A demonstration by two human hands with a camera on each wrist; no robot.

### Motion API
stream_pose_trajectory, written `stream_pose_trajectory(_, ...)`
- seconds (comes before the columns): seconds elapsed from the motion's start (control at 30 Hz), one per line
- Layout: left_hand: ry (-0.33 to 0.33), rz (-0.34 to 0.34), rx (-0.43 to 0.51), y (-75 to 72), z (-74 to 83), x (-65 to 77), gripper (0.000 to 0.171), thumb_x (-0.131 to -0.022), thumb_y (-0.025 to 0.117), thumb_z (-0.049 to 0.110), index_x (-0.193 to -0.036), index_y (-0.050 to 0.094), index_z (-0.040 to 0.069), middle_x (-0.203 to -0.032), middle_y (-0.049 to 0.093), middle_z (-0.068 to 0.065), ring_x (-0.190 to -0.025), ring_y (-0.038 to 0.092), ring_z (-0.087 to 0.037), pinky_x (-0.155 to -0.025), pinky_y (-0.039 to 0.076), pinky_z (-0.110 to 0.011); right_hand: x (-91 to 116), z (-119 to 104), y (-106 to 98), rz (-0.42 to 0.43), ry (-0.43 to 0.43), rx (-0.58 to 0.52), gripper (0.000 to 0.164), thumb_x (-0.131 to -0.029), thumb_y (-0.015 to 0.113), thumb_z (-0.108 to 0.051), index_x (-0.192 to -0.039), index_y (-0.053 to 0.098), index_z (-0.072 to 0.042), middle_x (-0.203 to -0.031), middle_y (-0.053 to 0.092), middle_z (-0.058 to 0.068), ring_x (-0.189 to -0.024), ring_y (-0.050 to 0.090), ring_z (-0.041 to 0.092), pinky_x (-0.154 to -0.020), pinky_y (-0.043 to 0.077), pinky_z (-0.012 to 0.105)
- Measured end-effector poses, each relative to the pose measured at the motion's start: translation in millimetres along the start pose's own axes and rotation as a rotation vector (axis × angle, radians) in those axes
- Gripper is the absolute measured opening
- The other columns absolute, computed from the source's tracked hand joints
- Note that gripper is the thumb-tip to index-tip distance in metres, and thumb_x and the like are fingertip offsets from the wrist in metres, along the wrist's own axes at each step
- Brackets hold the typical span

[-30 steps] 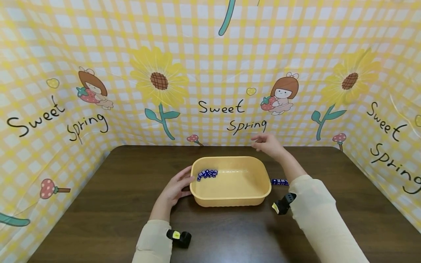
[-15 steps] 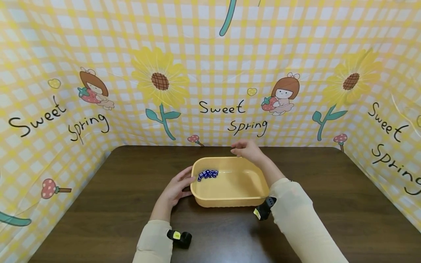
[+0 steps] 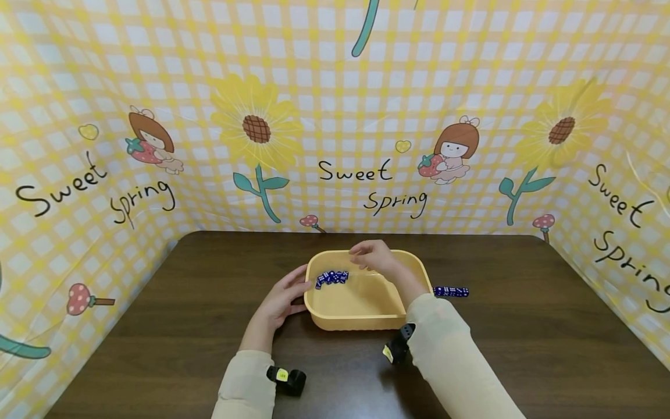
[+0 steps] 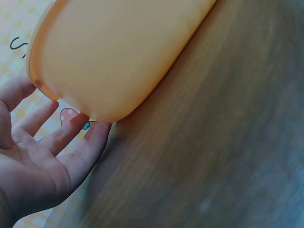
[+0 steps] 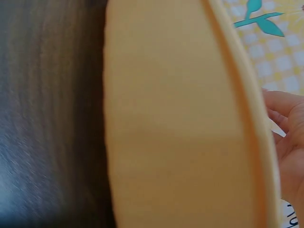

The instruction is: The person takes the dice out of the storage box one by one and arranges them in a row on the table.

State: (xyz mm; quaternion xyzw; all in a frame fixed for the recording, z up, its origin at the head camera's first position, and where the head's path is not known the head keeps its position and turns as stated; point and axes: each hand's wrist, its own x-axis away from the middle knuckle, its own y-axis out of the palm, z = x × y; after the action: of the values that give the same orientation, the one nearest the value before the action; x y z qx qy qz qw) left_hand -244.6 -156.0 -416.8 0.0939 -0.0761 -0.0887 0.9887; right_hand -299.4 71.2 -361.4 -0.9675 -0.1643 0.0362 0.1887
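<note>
A yellow plastic basin [image 3: 361, 325] stands on the table. At its inner left end lies a cluster of small blue dice [image 3: 332, 278] with white pips. My left hand [image 3: 280, 297] rests against the basin's left end; in the left wrist view its fingertips [image 4: 102, 130] touch the outer wall. Over the back half of the basin hovers my right hand [image 3: 376, 258], fingers loosely bent, right of the dice. I see nothing in it. The right wrist view shows it partly hidden behind the basin rim [image 5: 259, 137]. Outside the basin's right end, more blue dice [image 3: 452, 291] lie in a row.
The dark wooden table [image 3: 173, 326] reaches back to a yellow checked cloth [image 3: 340, 116] with printed flowers, hung behind and at both sides. Black wrist cameras [image 3: 290, 381] are strapped over both cream sleeves.
My right hand has moved left and forward-down from behind the basin's right end to above its inside. More of the dice row shows now. My left hand stays at the basin.
</note>
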Motion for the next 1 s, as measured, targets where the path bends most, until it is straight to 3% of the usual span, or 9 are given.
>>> stream_pose_trajectory(0.23, 0.004, 0.001, 0.000, -0.1, 0.5, 0.7, 0.050, -0.084, 0.054, 0.009, -0.131, 0.038, 0.014, -0.125, 0.040, -0.017, -0.105, 0.044, -0.032, -0.073, 0.043, -0.046, -4, 14, 13, -0.028, 0.000, -0.001, 0.020, -0.077, 0.060, 0.000, -0.096, 0.059, 0.008, -0.070, 0.059, 0.007, -0.054, 0.050, 0.016, -0.051, 0.042, 0.029)
stream_pose_trajectory(0.43, 0.006, 0.002, 0.006, 0.2, 0.3, 0.9, 0.050, -0.084, 0.055, 0.010, -0.130, 0.038, 0.014, -0.126, 0.040, -0.017, -0.106, 0.044, -0.033, -0.073, 0.042, -0.046, -2, 22, 21, -0.074, -0.050, 0.005, 0.018, -0.075, 0.054, 0.007, -0.092, 0.060, 0.010, -0.068, 0.059, 0.011, -0.050, 0.048, 0.013, -0.048, 0.041, 0.025)
stream_pose_trajectory(0.63, 0.004, 0.005, 0.007, -0.1, -0.3, -0.2, 0.050, -0.083, 0.055, 0.010, -0.130, 0.038, 0.014, -0.126, 0.040, -0.017, -0.106, 0.044, -0.033, -0.073, 0.042, -0.047, -4, 23, 27, -0.062, 0.065, 0.047, 0.024, -0.071, 0.059, 0.007, -0.095, 0.060, 0.010, -0.065, 0.057, 0.016, -0.045, 0.044, 0.013, -0.042, 0.035, 0.023)
stream_pose_trajectory(0.7, 0.001, 0.008, 0.007, -0.1, -0.3, -0.6, 0.050, -0.083, 0.055, 0.010, -0.130, 0.038, 0.014, -0.126, 0.041, -0.017, -0.107, 0.043, -0.033, -0.073, 0.042, -0.046, -9, 31, 28, -0.062, 0.044, 0.081, 0.023, -0.071, 0.062, 0.004, -0.094, 0.063, 0.003, -0.066, 0.058, 0.013, -0.045, 0.046, 0.013, -0.042, 0.036, 0.024)
stream_pose_trajectory(0.83, 0.002, 0.009, 0.006, 0.2, -0.3, -0.8, 0.051, -0.083, 0.055, 0.010, -0.131, 0.038, 0.014, -0.126, 0.040, -0.017, -0.106, 0.044, -0.034, -0.073, 0.043, -0.046, -50, 95, 30, -0.102, -0.069, 0.081, 0.018, -0.070, 0.070, -0.011, -0.087, 0.068, -0.012, -0.064, 0.057, 0.003, -0.044, 0.050, 0.013, -0.039, 0.038, 0.025)
stream_pose_trajectory(0.9, 0.004, 0.010, 0.009, 0.4, -0.5, -0.7, 0.051, -0.083, 0.055, 0.010, -0.131, 0.037, 0.014, -0.126, 0.040, -0.018, -0.106, 0.044, -0.034, -0.073, 0.043, -0.046, -59, 107, 32, -0.099, -0.036, 0.105, 0.018, -0.069, 0.072, -0.014, -0.086, 0.068, -0.014, -0.064, 0.058, 0.003, -0.045, 0.051, 0.015, -0.040, 0.040, 0.028)
stream_pose_trajectory(0.93, 0.006, 0.009, 0.009, 0.5, -0.4, -0.3, 0.051, -0.083, 0.055, 0.010, -0.131, 0.037, 0.014, -0.126, 0.040, -0.018, -0.106, 0.044, -0.034, -0.073, 0.043, -0.047, -61, 108, 33, -0.093, -0.007, 0.106, 0.018, -0.068, 0.072, -0.014, -0.085, 0.068, -0.013, -0.064, 0.058, 0.004, -0.045, 0.051, 0.016, -0.040, 0.040, 0.029)
stream_pose_trajectory(1.0, 0.008, 0.009, 0.008, 0.5, -0.3, -0.4, 0.051, -0.083, 0.055, 0.010, -0.131, 0.037, 0.014, -0.126, 0.040, -0.018, -0.106, 0.044, -0.034, -0.073, 0.043, -0.047, -40, 76, 33, -0.074, 0.054, 0.133, 0.019, -0.069, 0.070, -0.009, -0.088, 0.067, -0.007, -0.067, 0.058, 0.006, -0.045, 0.049, 0.016, -0.041, 0.039, 0.028)
